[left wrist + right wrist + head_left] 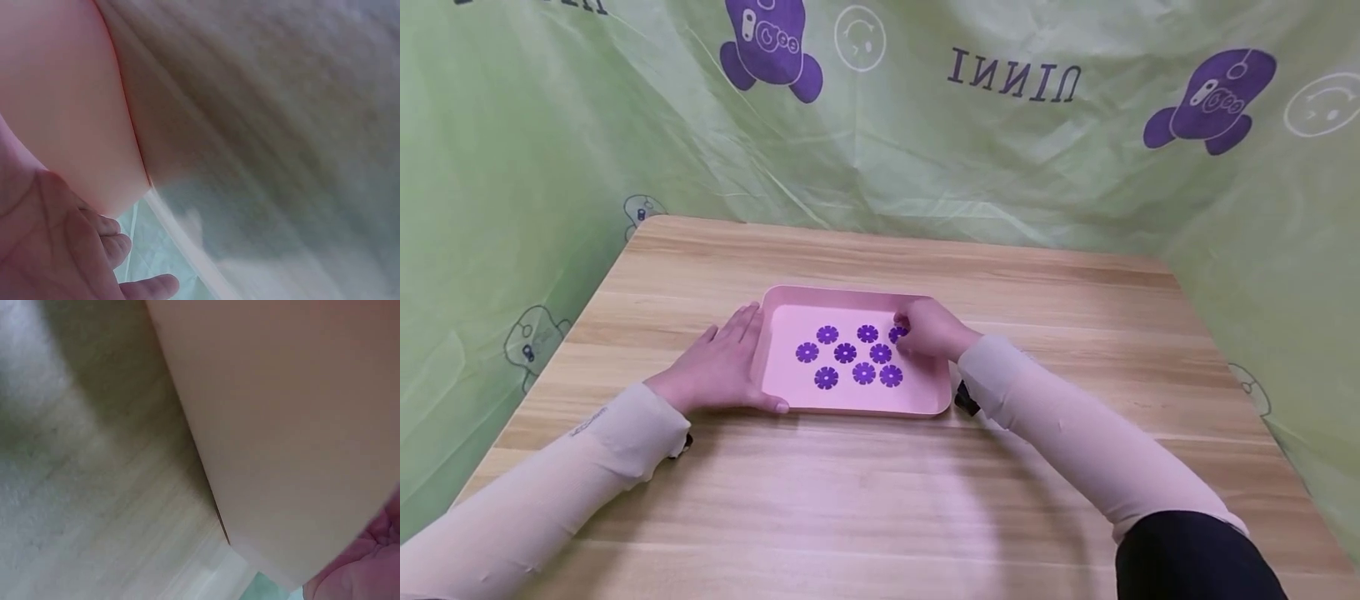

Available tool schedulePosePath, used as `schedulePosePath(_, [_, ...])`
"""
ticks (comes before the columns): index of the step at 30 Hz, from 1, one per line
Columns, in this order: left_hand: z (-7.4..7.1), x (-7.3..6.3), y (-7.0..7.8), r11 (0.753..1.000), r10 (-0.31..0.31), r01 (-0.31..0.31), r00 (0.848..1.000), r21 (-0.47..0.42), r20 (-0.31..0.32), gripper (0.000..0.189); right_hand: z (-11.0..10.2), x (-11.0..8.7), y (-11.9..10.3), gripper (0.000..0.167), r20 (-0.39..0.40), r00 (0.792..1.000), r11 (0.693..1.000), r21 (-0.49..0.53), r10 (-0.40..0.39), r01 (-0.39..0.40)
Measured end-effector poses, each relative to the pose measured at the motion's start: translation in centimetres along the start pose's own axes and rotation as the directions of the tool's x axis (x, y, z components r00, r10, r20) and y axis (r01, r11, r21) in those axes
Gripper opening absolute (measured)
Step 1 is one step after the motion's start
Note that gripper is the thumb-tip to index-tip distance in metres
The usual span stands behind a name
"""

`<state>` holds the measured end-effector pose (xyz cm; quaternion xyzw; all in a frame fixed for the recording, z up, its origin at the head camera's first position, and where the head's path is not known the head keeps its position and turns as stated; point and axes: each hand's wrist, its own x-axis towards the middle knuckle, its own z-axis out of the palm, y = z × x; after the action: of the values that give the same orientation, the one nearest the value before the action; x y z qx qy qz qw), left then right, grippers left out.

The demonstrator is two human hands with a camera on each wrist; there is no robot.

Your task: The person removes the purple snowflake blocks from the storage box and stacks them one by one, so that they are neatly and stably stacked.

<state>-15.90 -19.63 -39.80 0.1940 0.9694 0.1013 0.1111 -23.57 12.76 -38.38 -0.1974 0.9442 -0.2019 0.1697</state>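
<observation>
A shallow pink tray (786,333) lies on the table, with several flat purple discs (845,353), notched around the rim, spread over its floor. Against the tray's left wall rests my left hand (722,362), its fingers extended and the thumb along the near corner. My right hand (931,329) reaches over the right side, and its curled fingers pinch a purple notched disc (897,333) at the far right of the group. In the left wrist view, the palm (56,244) lies beside the tray wall (69,106). The right wrist view shows mostly tray wall (281,425), which hides the fingertips.
The wood-grain table (850,500) extends around the tray on all sides. Behind it and along both sides hangs a green printed curtain (910,158). Dark wrist-camera parts (966,400) show under the right sleeve, close to the tray's near right corner.
</observation>
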Motion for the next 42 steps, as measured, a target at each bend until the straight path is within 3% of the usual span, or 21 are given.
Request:
schedulePosePath(6, [-0.2, -0.1, 0.2, 1.000, 0.000, 0.000, 1.000, 0.009, -0.001, 0.155, 0.3, 0.2, 0.1, 0.016, -0.010, 0.999, 0.995, -0.089, -0.039, 0.038])
schedulePosePath(24, [0.5, -0.3, -0.3, 1.000, 0.001, -0.001, 1.000, 0.001, -0.024, 0.154, 0.5, 0.0, 0.1, 0.011, -0.001, 1.000, 0.998, -0.052, -0.022, 0.022])
schedulePosePath(28, [0.6, -0.3, -0.2, 1.000, 0.004, -0.004, 1.000, -0.003, -0.027, 0.153, 0.5, -0.1, 0.2, 0.014, -0.017, 1.000, 1.000, -0.009, -0.016, 0.016])
schedulePosePath(32, [0.7, -0.3, -0.2, 1.000, 0.003, -0.003, 1.000, -0.012, -0.029, 0.152, 0.4, -0.2, 0.3, 0.005, -0.028, 1.000, 0.999, 0.043, -0.003, 0.004])
schedulePosePath(36, [0.8, -0.2, -0.3, 1.000, 0.004, -0.005, 0.999, -0.018, -0.034, 0.152, 0.0, -0.3, 0.6, 0.014, -0.047, 0.999, 0.998, 0.069, -0.005, 0.008])
schedulePosePath(40, [1.0, -0.2, -0.4, 1.000, 0.004, -0.005, 0.999, -0.020, -0.034, 0.152, -0.6, -0.8, 1.2, 0.014, -0.061, 0.998, 0.981, 0.191, 0.034, -0.021])
schedulePosePath(42, [1.1, -0.2, -0.4, 1.000, 0.003, -0.004, 0.999, -0.019, -0.034, 0.152, -1.0, -1.1, 1.6, 0.013, -0.065, 0.996, 0.954, 0.298, 0.066, -0.044])
